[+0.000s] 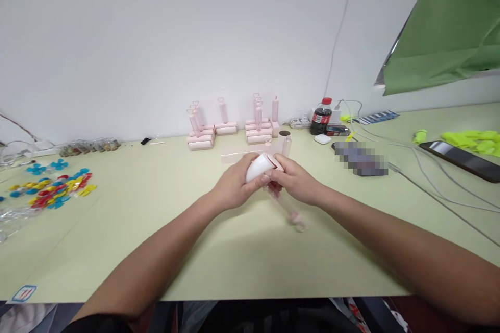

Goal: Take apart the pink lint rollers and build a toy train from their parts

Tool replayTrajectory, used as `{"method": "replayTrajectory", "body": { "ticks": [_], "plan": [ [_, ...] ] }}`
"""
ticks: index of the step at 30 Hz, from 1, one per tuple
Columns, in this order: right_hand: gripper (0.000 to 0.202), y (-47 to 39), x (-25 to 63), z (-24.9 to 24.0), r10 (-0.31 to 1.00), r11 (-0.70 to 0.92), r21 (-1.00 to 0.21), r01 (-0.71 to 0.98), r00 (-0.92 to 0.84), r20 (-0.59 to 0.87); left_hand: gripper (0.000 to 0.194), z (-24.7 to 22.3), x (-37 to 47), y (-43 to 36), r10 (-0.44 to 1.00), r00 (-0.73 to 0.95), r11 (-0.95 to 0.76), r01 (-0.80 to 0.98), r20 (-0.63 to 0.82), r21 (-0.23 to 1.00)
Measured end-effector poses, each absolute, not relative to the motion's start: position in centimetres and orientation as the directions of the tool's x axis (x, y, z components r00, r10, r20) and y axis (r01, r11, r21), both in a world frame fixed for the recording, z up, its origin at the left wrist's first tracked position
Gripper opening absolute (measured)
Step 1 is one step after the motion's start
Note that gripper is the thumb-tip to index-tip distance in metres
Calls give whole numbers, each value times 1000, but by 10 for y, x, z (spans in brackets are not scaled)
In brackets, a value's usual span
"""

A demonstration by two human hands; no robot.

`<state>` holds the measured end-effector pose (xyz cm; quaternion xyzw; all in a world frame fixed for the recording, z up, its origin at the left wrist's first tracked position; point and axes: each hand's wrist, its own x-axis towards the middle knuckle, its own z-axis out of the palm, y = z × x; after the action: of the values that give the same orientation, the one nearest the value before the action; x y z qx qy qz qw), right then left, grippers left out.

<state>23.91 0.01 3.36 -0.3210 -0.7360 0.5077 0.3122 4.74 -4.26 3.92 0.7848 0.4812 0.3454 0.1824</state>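
Near the middle of the table, my left hand [235,181] is closed around a white and pink roller [259,167], with its thumb across the white surface. My right hand [297,179] grips the same roller from the other side, fingers wrapped round its pink end. A pink translucent handle [287,208] slants down and right from beneath my hands; its tip is blurred. Just behind my hands lies a long clear pink case [238,156], and a brown-topped pink cylinder [284,140] stands beside a clear tube.
Several pink rollers with upright handles [200,140] stand by the wall. Colourful plastic pieces [58,187] lie at left. At right are a cola bottle [321,117], a white case [322,139], cables, a dark phone [464,160] and yellow-green items [474,140].
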Motion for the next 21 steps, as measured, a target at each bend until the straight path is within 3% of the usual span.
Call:
{"method": "replayTrajectory", "body": {
  "ticks": [3,7,14,21],
  "plan": [
    [21,-3,250,33,792,506,-807,303,-535,296,50,19,58,-38,915,281,-403,575,291,712],
    [21,-9,261,47,620,765,-535,358,-631,465,51,0,64,-44,904,223,-416,648,363,638],
    [15,-32,258,59,495,856,-334,394,-810,313,41,-15,68,-47,813,371,-554,733,449,396],
    [10,-45,252,49,462,880,-249,403,-847,262,39,-30,69,-45,563,494,-801,523,662,291]
  ]
}}
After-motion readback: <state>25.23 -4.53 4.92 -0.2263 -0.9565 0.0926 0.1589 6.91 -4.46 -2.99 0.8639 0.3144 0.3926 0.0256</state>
